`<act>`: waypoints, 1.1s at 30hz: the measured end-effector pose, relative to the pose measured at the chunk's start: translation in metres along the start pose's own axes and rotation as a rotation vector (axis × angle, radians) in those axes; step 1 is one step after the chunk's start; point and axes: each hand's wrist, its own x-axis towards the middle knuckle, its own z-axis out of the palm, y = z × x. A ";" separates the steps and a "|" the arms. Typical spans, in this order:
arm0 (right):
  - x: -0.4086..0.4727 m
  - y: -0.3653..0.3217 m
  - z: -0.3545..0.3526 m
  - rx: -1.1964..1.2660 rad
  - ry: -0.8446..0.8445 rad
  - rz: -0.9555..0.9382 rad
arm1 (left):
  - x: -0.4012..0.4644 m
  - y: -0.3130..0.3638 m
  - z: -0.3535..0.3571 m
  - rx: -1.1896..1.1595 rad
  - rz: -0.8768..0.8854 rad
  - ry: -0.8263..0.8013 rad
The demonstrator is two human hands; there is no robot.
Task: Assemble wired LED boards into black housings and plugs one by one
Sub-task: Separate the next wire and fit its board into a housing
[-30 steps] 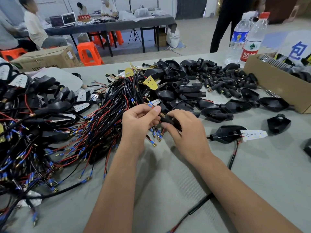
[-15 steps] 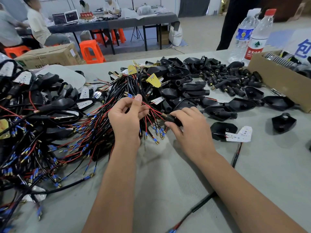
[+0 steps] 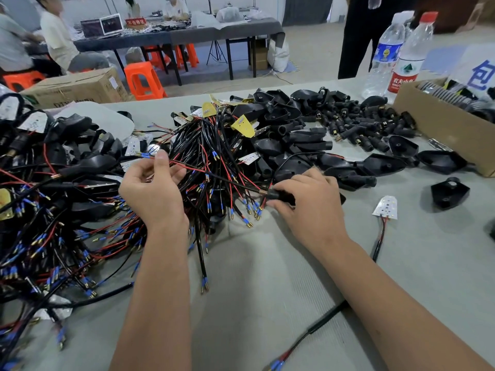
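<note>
Currently, at the far left of the grey desk (image 3: 267,290) lies a heap of finished assemblies (image 3: 53,162), black housings with white boards and trailing leads. Beside it spreads a tangled bundle of red and black wires (image 3: 209,167) tipped with blue and brass ferrules, with yellow LED boards (image 3: 242,125) showing at its far end. The left hand (image 3: 152,191) is raised over this bundle, thumb and forefinger pinched together on a thin red wire (image 3: 184,166) that runs rightward. The right hand (image 3: 308,202) rests on the desk, fingers (image 3: 284,187) curled and clamped on a black plug (image 3: 278,194), from whose threaded brass end the wires emerge. Behind the hands sits a pile of empty black housings (image 3: 289,145) and loose plugs (image 3: 356,121). Further right, a white LED board (image 3: 385,207) with its lead lies alone, near a single housing (image 3: 448,192). A cardboard box (image 3: 439,127) and two water bottles (image 3: 396,54) occupy the far right edge.
</note>
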 end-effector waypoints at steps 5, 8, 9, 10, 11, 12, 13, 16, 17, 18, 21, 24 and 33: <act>0.001 0.006 -0.003 0.022 0.003 0.024 | 0.007 -0.002 -0.005 0.130 0.068 0.093; 0.003 0.007 -0.005 0.122 0.115 0.094 | -0.003 0.001 -0.003 0.196 0.184 0.248; 0.004 0.008 -0.006 0.169 0.169 0.138 | -0.007 0.003 -0.001 0.281 0.258 0.344; 0.005 0.011 -0.007 0.202 0.217 0.192 | -0.010 0.005 0.000 0.384 0.362 0.423; 0.006 0.015 -0.007 0.218 0.249 0.252 | -0.014 0.007 0.001 0.456 0.498 0.456; 0.007 0.019 -0.008 0.232 0.256 0.315 | -0.018 0.008 0.003 0.483 0.619 0.428; 0.008 0.024 -0.008 0.251 0.247 0.369 | -0.023 0.008 0.007 0.474 0.704 0.354; 0.008 0.036 -0.009 0.303 0.184 0.402 | -0.039 0.005 0.023 0.409 0.749 -0.104; 0.008 0.038 -0.011 0.319 0.142 0.377 | -0.047 0.003 0.028 0.430 0.729 -0.298; 0.008 0.040 -0.013 0.339 0.088 0.348 | -0.055 0.000 0.032 0.478 0.706 -0.485; 0.009 0.044 -0.018 0.393 -0.085 0.288 | -0.073 -0.015 0.037 0.720 0.669 -0.901; 0.009 0.050 -0.025 0.473 -0.178 0.243 | -0.077 -0.024 0.038 0.939 0.628 -1.097; 0.008 0.058 -0.030 0.586 -0.232 0.191 | -0.081 -0.030 0.041 0.924 0.593 -1.053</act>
